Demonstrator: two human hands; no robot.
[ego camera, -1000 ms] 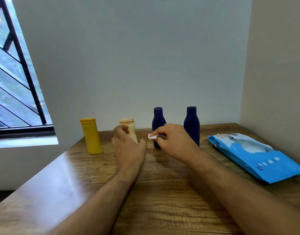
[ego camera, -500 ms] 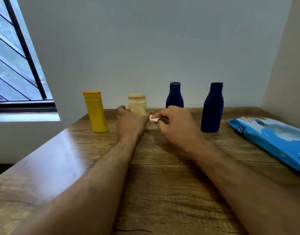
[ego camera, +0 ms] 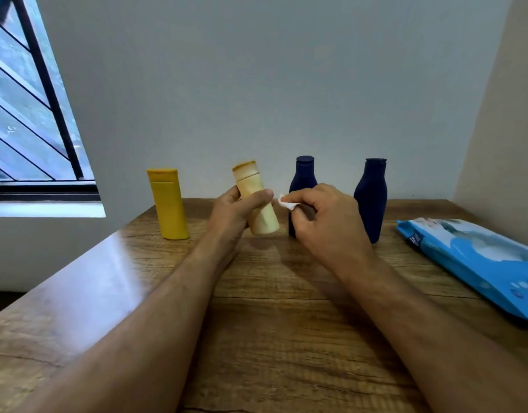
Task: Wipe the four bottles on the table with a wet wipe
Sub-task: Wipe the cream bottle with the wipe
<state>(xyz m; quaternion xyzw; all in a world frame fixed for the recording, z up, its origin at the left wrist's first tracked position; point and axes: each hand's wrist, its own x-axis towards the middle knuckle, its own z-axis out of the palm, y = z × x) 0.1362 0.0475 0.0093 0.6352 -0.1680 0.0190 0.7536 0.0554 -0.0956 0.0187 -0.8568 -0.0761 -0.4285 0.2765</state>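
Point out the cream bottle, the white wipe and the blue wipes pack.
cream plastic bottle [ego camera: 261, 217], head view, lower body
white wet wipe [ego camera: 286, 202], head view, exposed corner
blue wipes pack [ego camera: 477, 257], head view, top face

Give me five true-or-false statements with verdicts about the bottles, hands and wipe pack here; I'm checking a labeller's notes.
1. The left hand grips the cream bottle, tilted and off the table. True.
2. The right hand is empty. False: it pinches a white wipe.
3. The yellow bottle lies on its side. False: it stands upright, leftmost in the row.
4. Two dark blue bottles stand on the table, one behind the right hand, the other to its right. True.
5. The wipe pack sits by the window. False: it lies at the table's right side, away from the window.
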